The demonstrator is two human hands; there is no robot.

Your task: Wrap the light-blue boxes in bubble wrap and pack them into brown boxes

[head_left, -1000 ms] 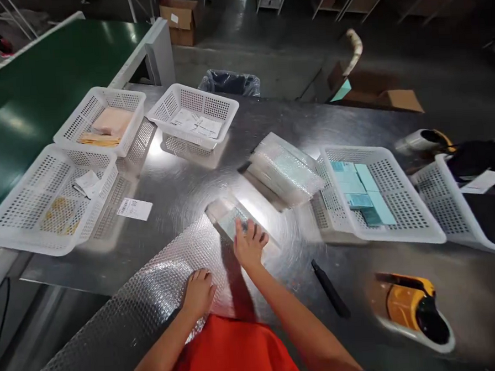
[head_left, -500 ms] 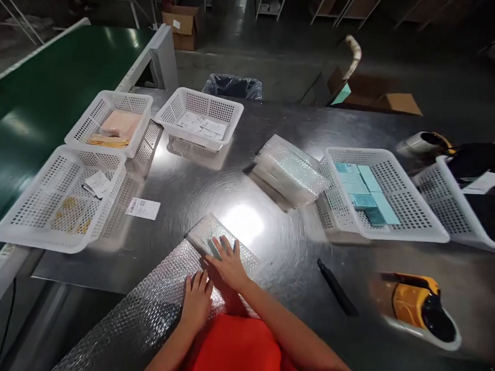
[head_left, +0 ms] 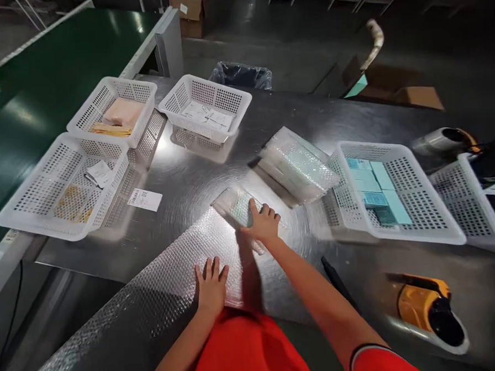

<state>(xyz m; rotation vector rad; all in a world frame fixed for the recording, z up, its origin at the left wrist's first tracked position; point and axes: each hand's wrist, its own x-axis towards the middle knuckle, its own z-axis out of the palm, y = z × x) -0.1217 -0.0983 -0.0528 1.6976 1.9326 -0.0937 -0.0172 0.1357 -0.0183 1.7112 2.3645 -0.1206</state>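
Note:
My left hand lies flat with fingers spread on a long sheet of bubble wrap that runs off toward the lower left. Farther forward, my right hand rests on the right part of a small bubble-wrapped packet, its fingers apart and partly bent. Something pale green shows through the packet's wrap; its right end is partly hidden by the hand. Beyond it lies a pile of bubble-wrapped packets.
White baskets hold papers, pink and yellow packets, a few slips and teal boxes. A label, a black tool and a yellow tape dispenser lie on the metal table. A green conveyor runs at left.
My right hand and the packet under it have moved forward and to the right, away from my body. My left hand has spread out on the bubble wrap, farther from my right hand.

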